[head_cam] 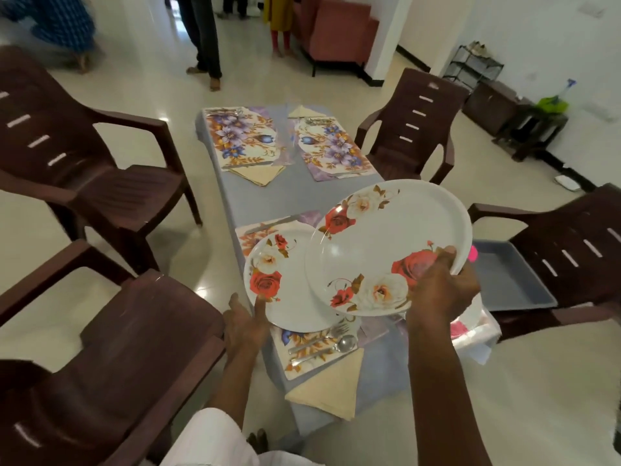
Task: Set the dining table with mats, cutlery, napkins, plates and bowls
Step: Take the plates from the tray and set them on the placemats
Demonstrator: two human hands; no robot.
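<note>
- Here, upper plate: white with red and cream roses, tilted, held in the air over the near right part of the table, covering the right edge of the lower plate.
- Right hand: gripping the upper plate at its near right rim, thumb curled over the printed face, fingers hidden underneath.
- Lower plate: same rose pattern, over the middle of the near mat; resting on it or just above it, cannot tell.
- Left hand: pinching the lower plate's near left rim, thumb laid flat on top, fingers out of sight below the edge.
- Near mat: floral, carrying a fork and spoon side by side at its near end and a knife at its far end; cream folded napkin just beside the near end.
- Far left mat and far right mat: purple-flowered, apart, each with cutlery along one end and a folded cream napkin at an end.
- Table: long, narrow, covered in pale blue-grey cloth.
- Grey tray: on the seat of the near right chair, its left part hidden behind the upper plate and right hand; contents not discernible.
- Surroundings: four brown slatted chairs in all round the table, standing legs of people at the far end of the room.
</note>
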